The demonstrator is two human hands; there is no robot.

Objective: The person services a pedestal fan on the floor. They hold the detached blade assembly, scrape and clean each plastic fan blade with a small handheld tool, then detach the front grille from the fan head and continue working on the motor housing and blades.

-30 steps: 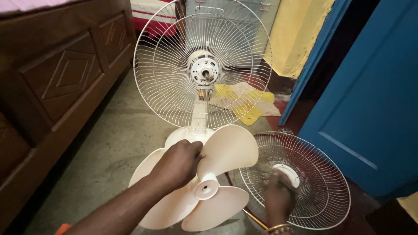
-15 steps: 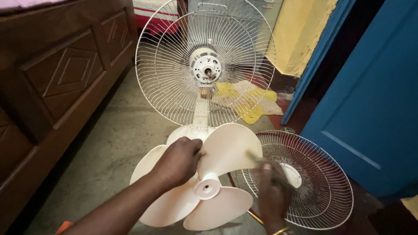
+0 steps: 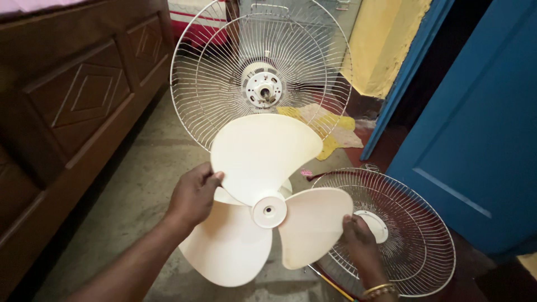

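I hold a cream three-bladed fan blade [image 3: 263, 184] up in front of me with both hands. My left hand [image 3: 194, 193] grips the edge of its upper blade on the left side. My right hand [image 3: 359, 241] grips the outer edge of its right blade. Behind the blade stands the fan's white rear wire guard [image 3: 212, 95] with the bare motor hub and shaft [image 3: 264, 89] at its centre. The blade's own hub faces me, below the motor shaft and apart from it.
The white front wire guard [image 3: 414, 223] lies flat on the floor at the right. A dark wooden bed frame [image 3: 72, 106] runs along the left. A blue door [image 3: 475, 123] stands at the right. Yellow and white cloths [image 3: 330, 126] lie behind the fan.
My right hand left the front guard on the floor and took the blade's right edge. Both hands have raised the blade and turned it to face me, nearer the motor hub.
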